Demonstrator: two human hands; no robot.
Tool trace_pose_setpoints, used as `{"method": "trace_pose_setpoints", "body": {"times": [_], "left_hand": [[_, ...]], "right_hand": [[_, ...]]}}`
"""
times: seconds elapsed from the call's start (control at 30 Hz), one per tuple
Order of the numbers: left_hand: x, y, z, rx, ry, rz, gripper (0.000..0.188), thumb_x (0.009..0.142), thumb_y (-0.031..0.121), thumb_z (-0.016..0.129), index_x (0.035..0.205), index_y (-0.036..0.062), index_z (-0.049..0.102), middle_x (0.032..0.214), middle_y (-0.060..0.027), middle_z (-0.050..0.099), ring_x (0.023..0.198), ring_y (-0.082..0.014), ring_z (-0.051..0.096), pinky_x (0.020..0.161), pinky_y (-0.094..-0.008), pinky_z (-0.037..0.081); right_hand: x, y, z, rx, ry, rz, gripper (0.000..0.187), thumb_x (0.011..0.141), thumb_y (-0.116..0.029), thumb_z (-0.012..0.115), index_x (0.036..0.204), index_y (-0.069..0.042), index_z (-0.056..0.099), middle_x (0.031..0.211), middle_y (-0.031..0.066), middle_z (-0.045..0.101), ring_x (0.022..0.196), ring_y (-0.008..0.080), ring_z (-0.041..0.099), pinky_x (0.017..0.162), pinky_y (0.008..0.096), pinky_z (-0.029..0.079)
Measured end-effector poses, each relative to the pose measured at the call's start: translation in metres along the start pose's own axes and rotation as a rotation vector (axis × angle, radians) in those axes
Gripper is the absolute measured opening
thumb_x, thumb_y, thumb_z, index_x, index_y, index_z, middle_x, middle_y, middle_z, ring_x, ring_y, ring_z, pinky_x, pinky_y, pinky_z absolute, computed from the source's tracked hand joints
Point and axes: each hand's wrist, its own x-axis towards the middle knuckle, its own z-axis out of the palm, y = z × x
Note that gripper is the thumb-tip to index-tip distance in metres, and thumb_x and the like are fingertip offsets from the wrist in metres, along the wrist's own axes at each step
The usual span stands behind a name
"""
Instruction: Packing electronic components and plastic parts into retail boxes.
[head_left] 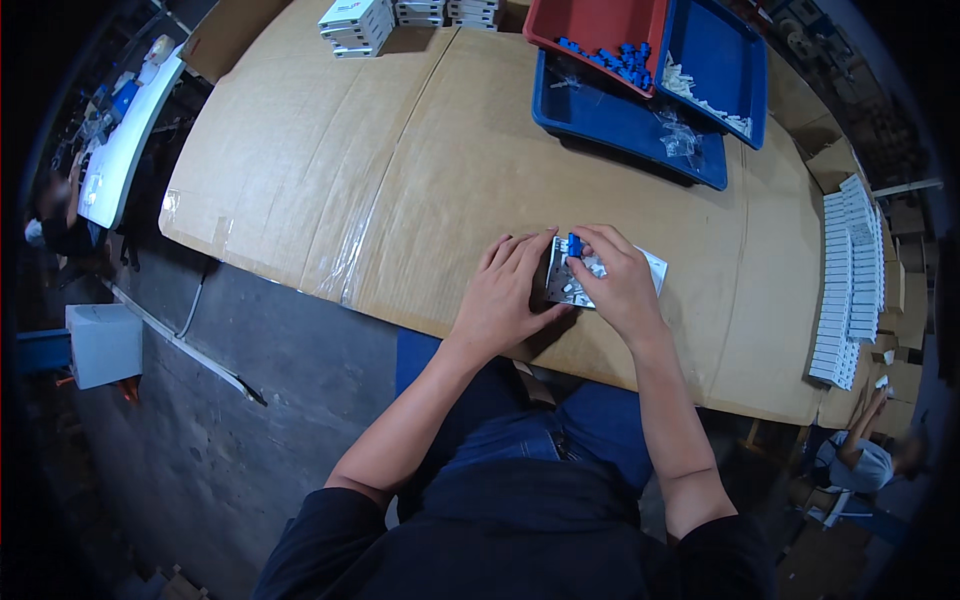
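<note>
A shallow white square casing (657,268) with small parts inside lies on the cardboard-covered table near its front edge. My left hand (502,295) braces the casing's left side, index finger at the far corner and thumb at the near one. Over the casing, my right hand (622,283) pinches a small blue plastic piece (574,246) between thumb and index finger. The piece is upright near the casing's far left corner; whether it touches the casing I cannot tell. My right hand hides much of the casing's interior.
At the far right, a red tray (595,28) holds blue pieces like this one, and a blue tray (715,60) holds small white parts. Beneath them, another blue tray (625,143) contains clear pieces. White casings are stacked far left (356,25) and right (845,290). Other people work on both sides.
</note>
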Motion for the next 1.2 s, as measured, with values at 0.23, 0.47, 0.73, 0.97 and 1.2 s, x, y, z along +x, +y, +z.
{"method": "trace_pose_setpoints", "body": {"times": [0.23,0.47,0.73,0.97,1.2], "left_hand": [[0.000,-0.001,-0.001,0.007,-0.005,-0.004,0.096,0.078,0.035,0.087,0.156,0.0058,0.038,0.148,-0.0139,0.055,0.141,-0.0312,0.049,0.124,-0.0492,0.031],[0.001,-0.001,-0.002,-0.008,-0.016,-0.010,0.098,0.077,0.034,0.087,0.156,0.0065,0.038,0.150,-0.0128,0.053,0.142,-0.0302,0.048,0.124,-0.0490,0.031],[0.001,-0.001,-0.001,-0.015,-0.033,-0.003,0.093,0.077,0.030,0.085,0.155,0.0068,0.040,0.151,-0.0130,0.054,0.142,-0.0314,0.048,0.125,-0.0492,0.031],[-0.001,-0.005,0.001,-0.076,0.064,-0.024,0.090,0.081,0.029,0.082,0.157,0.0059,0.039,0.151,-0.0192,0.050,0.139,-0.0392,0.049,0.118,-0.0485,0.038],[-0.003,-0.001,0.005,0.113,0.039,0.011,0.095,0.080,0.039,0.083,0.156,0.0056,0.039,0.146,-0.0194,0.050,0.138,-0.0388,0.047,0.117,-0.0487,0.038]], "right_hand": [[0.008,0.002,-0.001,-0.211,-0.020,-0.167,0.030,0.081,-0.013,0.078,0.109,-0.005,0.074,0.110,0.0083,0.073,0.105,0.0286,0.066,0.093,0.0402,0.052],[0.006,0.010,0.002,-0.259,-0.025,-0.205,0.029,0.083,-0.015,0.077,0.109,-0.004,0.076,0.116,0.0059,0.074,0.109,0.0259,0.065,0.096,0.0407,0.049],[-0.017,0.002,0.002,-0.560,-0.092,-0.217,0.034,0.093,-0.028,0.072,0.119,-0.006,0.076,0.149,0.0113,0.058,0.139,0.0291,0.050,0.120,0.0554,0.033],[-0.038,0.022,-0.068,-0.141,-0.050,0.072,0.062,0.078,-0.022,0.088,0.135,-0.009,0.068,0.160,0.0137,0.044,0.146,0.0323,0.044,0.118,0.0457,0.041],[-0.090,0.043,-0.086,-0.051,-0.154,0.261,0.054,0.079,-0.017,0.088,0.127,-0.004,0.067,0.151,0.0156,0.055,0.140,0.0268,0.054,0.113,0.0404,0.046]]}}
